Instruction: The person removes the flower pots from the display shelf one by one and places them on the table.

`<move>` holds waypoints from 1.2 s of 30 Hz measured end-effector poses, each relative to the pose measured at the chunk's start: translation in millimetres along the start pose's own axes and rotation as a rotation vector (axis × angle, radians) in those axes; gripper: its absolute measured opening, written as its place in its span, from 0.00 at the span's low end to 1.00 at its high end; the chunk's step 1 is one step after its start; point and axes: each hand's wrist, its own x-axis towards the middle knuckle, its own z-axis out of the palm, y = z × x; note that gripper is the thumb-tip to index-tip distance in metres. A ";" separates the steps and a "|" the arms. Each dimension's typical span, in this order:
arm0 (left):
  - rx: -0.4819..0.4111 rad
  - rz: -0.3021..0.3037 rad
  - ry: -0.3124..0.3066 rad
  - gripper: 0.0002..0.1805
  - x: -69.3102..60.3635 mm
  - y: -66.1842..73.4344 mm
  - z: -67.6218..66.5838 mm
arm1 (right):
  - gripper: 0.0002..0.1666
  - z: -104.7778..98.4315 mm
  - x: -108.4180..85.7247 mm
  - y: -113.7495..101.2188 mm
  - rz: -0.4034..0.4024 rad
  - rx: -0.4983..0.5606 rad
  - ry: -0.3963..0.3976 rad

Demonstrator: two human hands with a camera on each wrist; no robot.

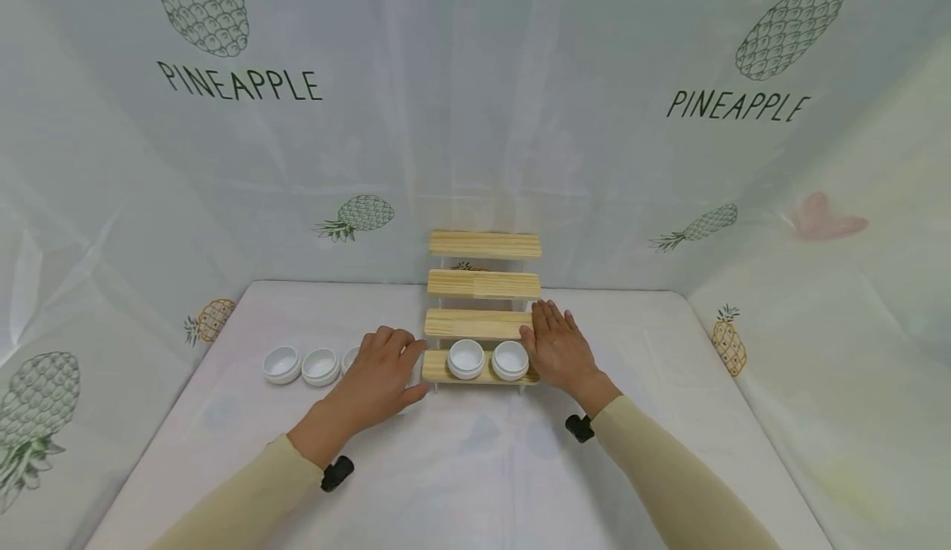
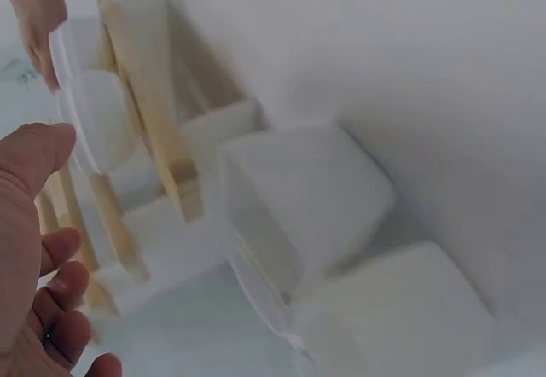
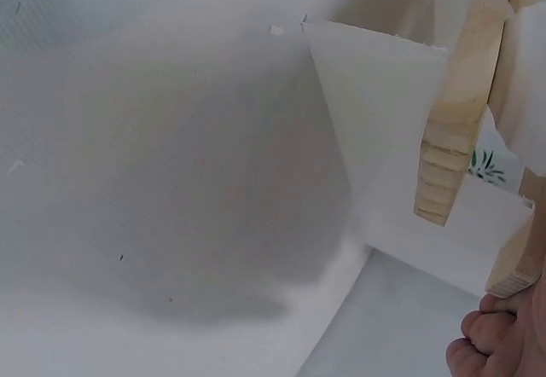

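A stepped wooden rack with several pale planks on white supports stands at the middle back of the table. Two small white bowls sit side by side on its lowest plank. My left hand is beside that plank's left end, thumb and fingers apart, holding nothing. On the other side, my right hand lies along the rack's right end with straight fingers. In the right wrist view its fingertips are by a plank's end. More white bowls stand left of my left hand, one partly hidden behind it.
A pale cloth covers the table. Behind the rack rises a light curtain printed with pineapples, and it also hangs along both sides. Dark wrist bands with cameras sit at both sleeves.
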 end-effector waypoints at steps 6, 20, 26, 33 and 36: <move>-0.013 0.026 0.030 0.36 27.8 18.2 3.2 | 0.42 -1.4 0.8 -0.8 -0.001 -0.007 -0.008; 0.158 0.082 0.048 0.35 57.8 33.2 20.4 | 0.41 -0.6 -0.4 -0.5 -0.004 0.024 0.010; 0.262 0.081 0.121 0.38 58.5 33.6 25.3 | 0.42 -1.3 0.3 -0.4 -0.003 0.025 0.002; 0.187 0.053 0.063 0.40 58.4 36.9 24.0 | 0.43 -0.3 1.0 0.8 0.000 0.017 0.004; 0.162 0.022 -0.008 0.39 58.2 38.8 21.4 | 0.43 0.6 1.3 1.2 0.001 0.020 0.005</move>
